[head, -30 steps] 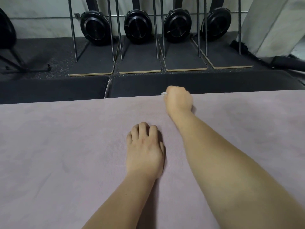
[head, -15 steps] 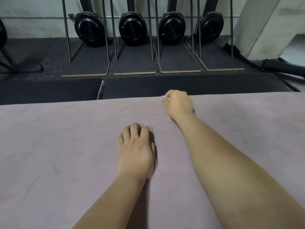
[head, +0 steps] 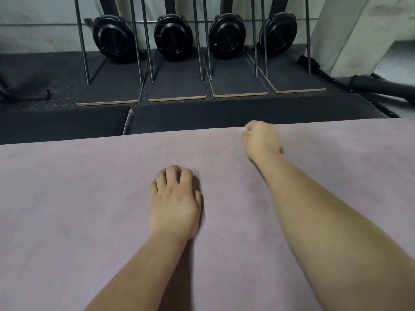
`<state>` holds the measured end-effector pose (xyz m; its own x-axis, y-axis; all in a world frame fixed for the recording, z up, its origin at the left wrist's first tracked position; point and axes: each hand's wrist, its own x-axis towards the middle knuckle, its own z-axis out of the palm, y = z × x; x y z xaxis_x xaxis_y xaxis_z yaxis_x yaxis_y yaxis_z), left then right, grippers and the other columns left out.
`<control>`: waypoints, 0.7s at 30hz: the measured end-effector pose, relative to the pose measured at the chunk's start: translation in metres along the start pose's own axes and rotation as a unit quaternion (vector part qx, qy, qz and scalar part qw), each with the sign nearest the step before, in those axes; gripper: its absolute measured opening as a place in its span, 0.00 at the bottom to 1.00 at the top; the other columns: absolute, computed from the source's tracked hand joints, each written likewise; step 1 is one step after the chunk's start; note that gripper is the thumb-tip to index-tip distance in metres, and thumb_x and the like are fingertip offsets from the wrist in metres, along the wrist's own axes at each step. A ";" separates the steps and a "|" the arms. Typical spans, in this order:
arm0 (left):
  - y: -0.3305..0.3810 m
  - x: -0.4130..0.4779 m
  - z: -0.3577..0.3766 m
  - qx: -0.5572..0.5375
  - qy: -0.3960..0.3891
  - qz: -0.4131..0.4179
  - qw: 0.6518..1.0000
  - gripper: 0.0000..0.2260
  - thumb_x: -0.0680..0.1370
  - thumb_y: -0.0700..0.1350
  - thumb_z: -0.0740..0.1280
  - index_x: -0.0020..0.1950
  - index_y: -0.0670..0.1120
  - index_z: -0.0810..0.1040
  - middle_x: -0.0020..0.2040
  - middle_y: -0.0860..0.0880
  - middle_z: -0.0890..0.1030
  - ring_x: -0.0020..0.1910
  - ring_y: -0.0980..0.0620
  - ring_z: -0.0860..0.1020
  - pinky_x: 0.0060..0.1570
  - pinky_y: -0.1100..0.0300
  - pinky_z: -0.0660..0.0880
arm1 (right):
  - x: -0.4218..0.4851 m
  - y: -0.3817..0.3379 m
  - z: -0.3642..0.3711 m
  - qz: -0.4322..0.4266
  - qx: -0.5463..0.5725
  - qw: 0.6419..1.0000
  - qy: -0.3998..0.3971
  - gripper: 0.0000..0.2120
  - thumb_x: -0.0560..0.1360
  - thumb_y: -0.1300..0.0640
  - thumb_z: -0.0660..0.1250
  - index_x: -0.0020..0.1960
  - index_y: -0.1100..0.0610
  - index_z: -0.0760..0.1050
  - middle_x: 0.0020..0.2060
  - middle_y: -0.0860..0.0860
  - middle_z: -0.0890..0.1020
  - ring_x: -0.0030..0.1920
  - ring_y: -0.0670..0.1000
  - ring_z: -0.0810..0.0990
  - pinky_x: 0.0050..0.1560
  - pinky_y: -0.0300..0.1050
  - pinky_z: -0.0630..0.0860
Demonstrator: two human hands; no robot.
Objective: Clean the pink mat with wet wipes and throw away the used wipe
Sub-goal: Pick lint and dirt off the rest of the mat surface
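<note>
**Both hands down on the pink mat (head: 89, 198)**

Farthest from me, the right hand (head: 261, 140) sat at the mat's far edge, curled into a fist round the wet wipe (head: 243, 129) — only a white scrap showed past the knuckles. Nearer, the left hand (head: 175, 203) rested palm down on the middle of the mat, fingers loosely bent, holding nothing. Beyond the mat I saw black floor padding (head: 56, 124), then four dark boards (head: 112, 88) side by side — black discs (head: 113, 38) stood behind them among thin metal rods (head: 82, 41).

Four black round machines (head: 113, 39) stand on dark boards (head: 112, 92) among thin metal rods (head: 82, 41) against a pale wall (head: 33, 30)
</note>
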<state>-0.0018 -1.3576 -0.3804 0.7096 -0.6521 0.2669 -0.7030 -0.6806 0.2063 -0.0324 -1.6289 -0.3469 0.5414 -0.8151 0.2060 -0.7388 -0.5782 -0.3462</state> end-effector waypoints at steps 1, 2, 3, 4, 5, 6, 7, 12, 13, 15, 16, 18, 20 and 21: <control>0.000 0.000 0.000 0.001 0.000 -0.001 1.000 0.18 0.76 0.53 0.52 0.60 0.47 0.73 0.62 0.45 0.71 0.59 0.39 0.69 0.58 0.43 0.70 | -0.008 -0.012 0.003 -0.049 0.005 0.999 -0.014 0.08 0.81 0.51 0.64 0.54 0.50 0.80 0.44 0.52 0.83 0.45 0.58 0.81 0.44 0.52 0.80; 0.000 0.000 0.000 0.003 0.000 -0.002 1.000 0.18 0.76 0.53 0.52 0.59 0.47 0.73 0.61 0.45 0.71 0.59 0.39 0.69 0.57 0.43 0.70 | -0.016 -0.020 0.004 -0.092 0.001 0.995 -0.022 0.10 0.81 0.47 0.63 0.54 0.51 0.79 0.44 0.51 0.83 0.44 0.58 0.81 0.45 0.52 0.81; 0.000 0.000 0.000 0.003 0.002 -0.003 1.000 0.18 0.76 0.53 0.53 0.59 0.47 0.73 0.61 0.44 0.71 0.58 0.39 0.69 0.57 0.43 0.70 | -0.022 -0.024 0.004 -0.122 -0.014 0.992 -0.025 0.11 0.82 0.46 0.62 0.53 0.52 0.78 0.43 0.51 0.82 0.43 0.57 0.80 0.45 0.53 0.81; 0.000 0.000 0.000 0.002 0.004 -0.003 1.000 0.17 0.76 0.53 0.53 0.59 0.47 0.73 0.61 0.44 0.71 0.58 0.39 0.69 0.57 0.43 0.70 | -0.024 -0.022 0.002 -0.140 -0.033 0.989 -0.018 0.11 0.82 0.46 0.62 0.53 0.53 0.77 0.42 0.51 0.82 0.42 0.57 0.80 0.43 0.53 0.81; 0.000 0.000 0.000 0.001 0.006 -0.003 1.000 0.17 0.76 0.52 0.53 0.59 0.47 0.73 0.61 0.44 0.71 0.58 0.39 0.69 0.57 0.43 0.70 | -0.022 -0.014 0.000 -0.147 -0.055 0.988 -0.005 0.10 0.82 0.47 0.62 0.53 0.53 0.76 0.42 0.52 0.81 0.41 0.57 0.80 0.42 0.52 0.81; 0.000 0.000 0.000 0.001 0.007 -0.004 1.000 0.17 0.76 0.52 0.54 0.60 0.47 0.73 0.61 0.44 0.71 0.58 0.39 0.69 0.57 0.43 0.70 | -0.018 -0.002 -0.002 -0.140 -0.083 0.987 0.009 0.07 0.82 0.51 0.63 0.52 0.54 0.76 0.42 0.52 0.82 0.41 0.58 0.80 0.40 0.51 0.80; 0.000 0.000 0.001 0.001 0.007 -0.004 1.000 0.17 0.76 0.52 0.54 0.60 0.47 0.73 0.61 0.44 0.71 0.58 0.39 0.69 0.57 0.43 0.70 | -0.012 0.014 -0.006 -0.114 -0.106 0.988 0.021 0.04 0.81 0.55 0.65 0.52 0.54 0.76 0.43 0.53 0.82 0.41 0.58 0.81 0.39 0.49 0.78; 0.000 0.000 0.002 0.003 0.009 -0.007 1.000 0.17 0.76 0.51 0.55 0.60 0.47 0.74 0.61 0.44 0.72 0.58 0.39 0.69 0.56 0.43 0.70 | 0.006 0.082 -0.027 0.062 -0.118 0.990 0.041 0.04 0.80 0.57 0.67 0.51 0.55 0.79 0.40 0.56 0.80 0.41 0.60 0.79 0.36 0.46 0.71; 0.000 0.000 0.002 0.003 0.010 -0.007 1.000 0.16 0.76 0.51 0.55 0.60 0.47 0.74 0.61 0.44 0.72 0.58 0.39 0.69 0.56 0.43 0.70 | 0.005 0.079 -0.026 0.077 -0.109 0.991 0.035 0.05 0.80 0.56 0.66 0.51 0.56 0.80 0.42 0.57 0.81 0.43 0.61 0.79 0.38 0.47 0.72; -0.001 0.000 0.003 0.003 0.012 -0.007 1.000 0.16 0.76 0.51 0.56 0.60 0.47 0.74 0.61 0.44 0.72 0.57 0.39 0.69 0.56 0.43 0.70 | -0.001 0.058 -0.023 0.066 -0.077 0.995 0.024 0.08 0.82 0.52 0.65 0.52 0.56 0.80 0.46 0.58 0.83 0.48 0.62 0.81 0.42 0.49 0.74; -0.001 0.000 0.004 0.005 0.011 -0.007 1.000 0.15 0.77 0.50 0.58 0.60 0.47 0.74 0.61 0.44 0.72 0.57 0.39 0.69 0.56 0.43 0.70 | -0.008 0.043 -0.019 0.046 -0.059 0.997 0.012 0.10 0.82 0.51 0.64 0.52 0.56 0.80 0.47 0.58 0.84 0.49 0.63 0.82 0.44 0.50 0.75; -0.002 0.000 0.005 0.007 0.015 -0.007 1.000 0.13 0.77 0.48 0.61 0.60 0.47 0.74 0.61 0.44 0.72 0.57 0.39 0.69 0.56 0.43 0.70 | -0.026 0.008 -0.009 -0.019 -0.036 0.999 -0.019 0.12 0.83 0.49 0.63 0.54 0.55 0.80 0.48 0.57 0.83 0.49 0.62 0.82 0.45 0.49 0.75; -0.002 0.000 0.005 0.006 0.019 -0.007 1.000 0.12 0.77 0.48 0.63 0.60 0.46 0.74 0.61 0.44 0.72 0.57 0.39 0.69 0.56 0.43 0.70 | -0.046 -0.021 -0.002 -0.093 -0.025 0.994 -0.042 0.13 0.83 0.47 0.63 0.55 0.55 0.79 0.47 0.56 0.83 0.47 0.62 0.81 0.43 0.49 0.74; -0.001 0.000 0.005 0.008 0.019 -0.008 1.000 0.12 0.77 0.48 0.63 0.60 0.47 0.74 0.61 0.44 0.72 0.57 0.39 0.69 0.56 0.44 0.70 | -0.053 -0.028 -0.001 -0.123 -0.027 0.991 -0.044 0.13 0.83 0.46 0.63 0.55 0.55 0.79 0.46 0.56 0.82 0.46 0.61 0.80 0.41 0.49 0.73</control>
<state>-0.0005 -1.3583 -0.3852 0.7187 -0.6278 0.2990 -0.6900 -0.6969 0.1953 -0.0409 -1.5691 -0.3474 0.7386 -0.6448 0.1966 -0.5999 -0.7617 -0.2447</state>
